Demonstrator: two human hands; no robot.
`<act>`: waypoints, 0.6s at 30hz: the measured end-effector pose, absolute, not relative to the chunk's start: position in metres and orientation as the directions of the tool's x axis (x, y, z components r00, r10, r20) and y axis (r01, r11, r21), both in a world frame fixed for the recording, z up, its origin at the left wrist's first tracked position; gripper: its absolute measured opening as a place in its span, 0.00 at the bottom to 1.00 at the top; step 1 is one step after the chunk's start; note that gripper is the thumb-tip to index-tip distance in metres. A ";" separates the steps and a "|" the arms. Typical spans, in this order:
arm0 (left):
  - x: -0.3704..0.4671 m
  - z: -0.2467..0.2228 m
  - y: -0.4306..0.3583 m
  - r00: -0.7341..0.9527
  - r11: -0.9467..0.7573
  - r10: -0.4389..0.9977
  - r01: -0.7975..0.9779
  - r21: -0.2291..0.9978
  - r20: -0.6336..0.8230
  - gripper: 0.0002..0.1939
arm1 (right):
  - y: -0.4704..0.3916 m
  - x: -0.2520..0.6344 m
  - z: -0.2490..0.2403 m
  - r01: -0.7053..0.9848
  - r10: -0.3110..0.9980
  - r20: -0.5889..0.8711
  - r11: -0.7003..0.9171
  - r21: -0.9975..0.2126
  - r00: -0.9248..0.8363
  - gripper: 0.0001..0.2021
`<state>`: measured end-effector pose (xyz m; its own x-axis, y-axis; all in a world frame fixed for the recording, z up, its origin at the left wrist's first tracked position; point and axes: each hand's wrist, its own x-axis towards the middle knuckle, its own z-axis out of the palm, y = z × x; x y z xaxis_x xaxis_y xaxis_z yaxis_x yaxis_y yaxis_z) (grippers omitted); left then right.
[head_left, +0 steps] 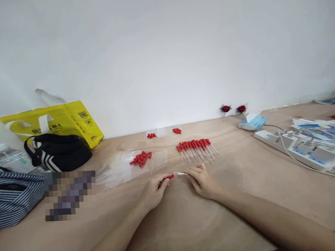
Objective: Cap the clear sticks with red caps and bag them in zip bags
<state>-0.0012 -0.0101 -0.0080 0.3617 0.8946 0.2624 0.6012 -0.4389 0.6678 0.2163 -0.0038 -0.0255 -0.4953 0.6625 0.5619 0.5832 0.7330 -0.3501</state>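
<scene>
Red, a cap (171, 176) is being pinched by the left hand (153, 191), a clear tube (180, 173) by the right hand (204, 183), just nearside of the capped tubes (196, 143); holding both lightly in line is probably helping.

Between the hands: a small gap; the red cap (170, 176) in the left hand (154, 190) and the clear tube (181, 173) in the right hand (203, 182) nearly close it.
Beyond the hands: a narrow lane of table (168, 229) runs between the loose tubes (158, 160) and the capped tubes (194, 148).
Left: cap pile (141, 159), plastic bags (116, 166), black bag (64, 151) and striped bag (16, 197) block the way.
Right: wide room between the capped tubes and the power strip (296, 149); its cables (296, 159) obstruct farther out.
Back: the wall (159, 59) stops reach.
Near side: table surface between the forearms.
</scene>
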 end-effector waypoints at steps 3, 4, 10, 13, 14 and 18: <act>0.000 -0.007 -0.011 0.360 -0.431 0.898 0.593 0.680 0.254 0.12 | -0.005 0.214 -0.026 0.574 0.639 0.565 0.753 -0.322 -0.521 0.15; 0.000 -0.007 -0.011 0.358 -0.427 0.899 0.584 0.691 0.253 0.12 | -0.006 0.213 -0.026 0.573 0.632 0.566 0.758 -0.311 -0.529 0.15; 0.003 -0.010 -0.008 0.337 -0.455 0.888 0.537 0.710 0.314 0.10 | -0.007 0.210 -0.026 0.563 0.608 0.582 0.775 -0.287 -0.540 0.14; 0.006 -0.009 -0.008 0.309 -0.460 0.888 0.552 0.696 0.341 0.10 | -0.008 0.209 -0.026 0.529 0.585 0.591 0.797 -0.291 -0.555 0.14; 0.007 -0.008 -0.009 0.303 -0.461 0.887 0.561 0.688 0.347 0.11 | -0.008 0.209 -0.026 0.516 0.576 0.590 0.806 -0.292 -0.566 0.14; 0.010 -0.004 -0.014 0.314 -0.493 0.870 0.570 0.658 0.380 0.11 | -0.010 0.210 -0.021 0.488 0.553 0.567 0.827 -0.280 -0.611 0.13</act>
